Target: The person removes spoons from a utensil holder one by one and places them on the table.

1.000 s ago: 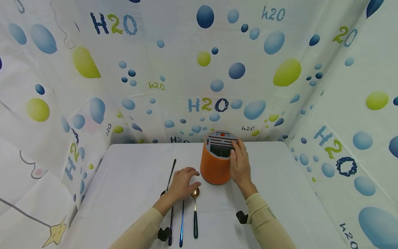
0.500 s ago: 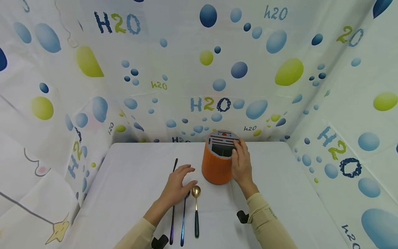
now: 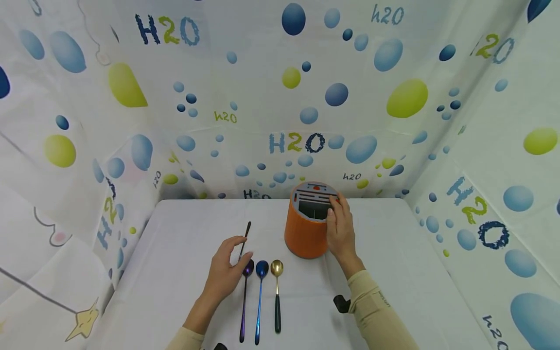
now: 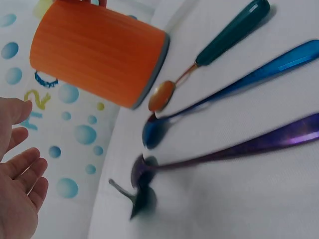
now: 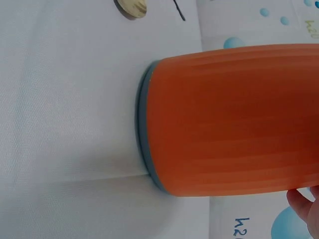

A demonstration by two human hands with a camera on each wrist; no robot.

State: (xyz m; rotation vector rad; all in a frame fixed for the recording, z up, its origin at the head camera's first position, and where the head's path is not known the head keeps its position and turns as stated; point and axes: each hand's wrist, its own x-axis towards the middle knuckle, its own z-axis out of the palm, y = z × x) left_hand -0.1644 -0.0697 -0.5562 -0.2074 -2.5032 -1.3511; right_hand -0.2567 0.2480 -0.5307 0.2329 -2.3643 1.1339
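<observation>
My left hand [image 3: 225, 270] hovers over the table, fingers apart and relaxed, near a dark slim utensil [image 3: 248, 228]. In the left wrist view this hand [image 4: 20, 174] holds nothing. Side by side lie a purple spoon [image 3: 243, 306], a blue spoon [image 3: 259, 306] and a gold spoon [image 3: 277, 284] with a dark green handle. Behind them stands an orange utensil holder [image 3: 305, 240] with a slotted grey top. My right hand [image 3: 341, 233] rests against its right side, fingertips at the rim; the right wrist view shows only some fingertips [image 5: 300, 203]. In the head view, my left hand hides part of the dark utensil.
A white cloth covers the table [image 3: 376, 291]. Its back edge meets a hanging white curtain [image 3: 253, 73] printed with blue and green drops, which also rises at both sides. A black wrist mount [image 3: 341, 304] sits below my right cuff.
My left hand has moved left and toward me, away from the gold and blue spoons, uncovering the spoon bowls. My right hand stays at the orange holder.
</observation>
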